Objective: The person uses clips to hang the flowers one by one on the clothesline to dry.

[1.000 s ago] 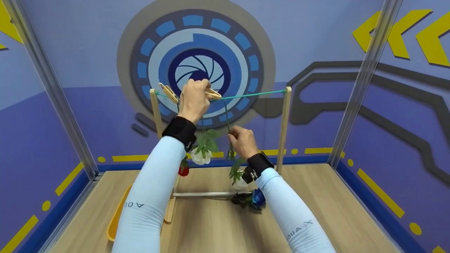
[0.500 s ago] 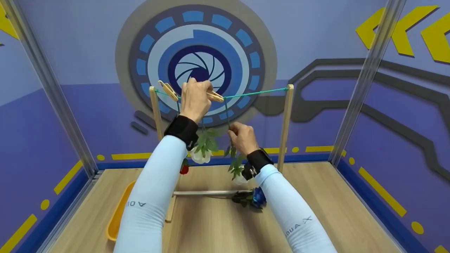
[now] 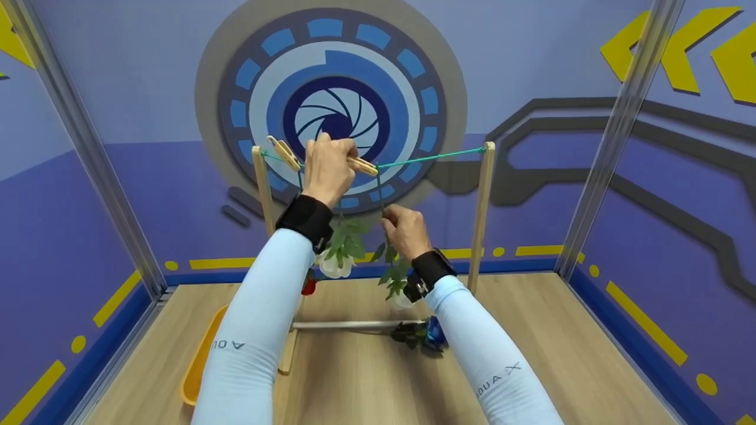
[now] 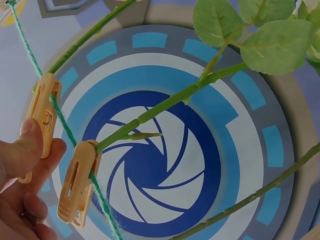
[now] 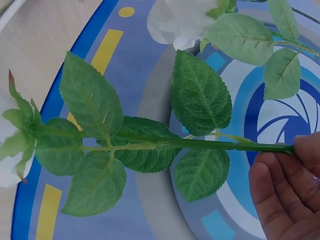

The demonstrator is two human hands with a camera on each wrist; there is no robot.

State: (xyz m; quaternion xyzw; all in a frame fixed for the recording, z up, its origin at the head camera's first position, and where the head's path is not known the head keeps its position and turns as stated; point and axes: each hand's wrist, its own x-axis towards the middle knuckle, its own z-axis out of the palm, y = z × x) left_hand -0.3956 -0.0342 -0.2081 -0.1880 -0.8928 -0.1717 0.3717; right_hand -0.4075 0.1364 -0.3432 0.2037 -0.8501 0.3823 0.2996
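Observation:
My left hand point(image 3: 328, 168) pinches a wooden clothespin point(image 4: 44, 107) at the green string point(image 3: 434, 158). The clothespin's nose meets the string and the top of a rose stem point(image 4: 95, 32); whether it bites the stem is hard to tell. Below, my right hand point(image 3: 407, 231) pinches that green stem between thumb and fingers. Its white rose point(image 3: 401, 302) hangs head down, partly behind the right wrist. Beside the held clothespin, another clothespin point(image 4: 77, 180) fixes a second stem to the string. A second white rose point(image 3: 335, 264) and a red rose point(image 3: 308, 285) hang upside down to the left.
Two wooden posts point(image 3: 481, 218) carry the string, with a pale rod point(image 3: 348, 325) low between them. A blue rose point(image 3: 436, 333) lies on the wooden table point(image 3: 354, 383) near the right forearm. An orange tray point(image 3: 195, 372) stands at left, partly behind the left sleeve.
The clothespin in my left hand has shifted slightly right and tilts its nose further down at the string. My right hand has risen a little, still pinching the stem.

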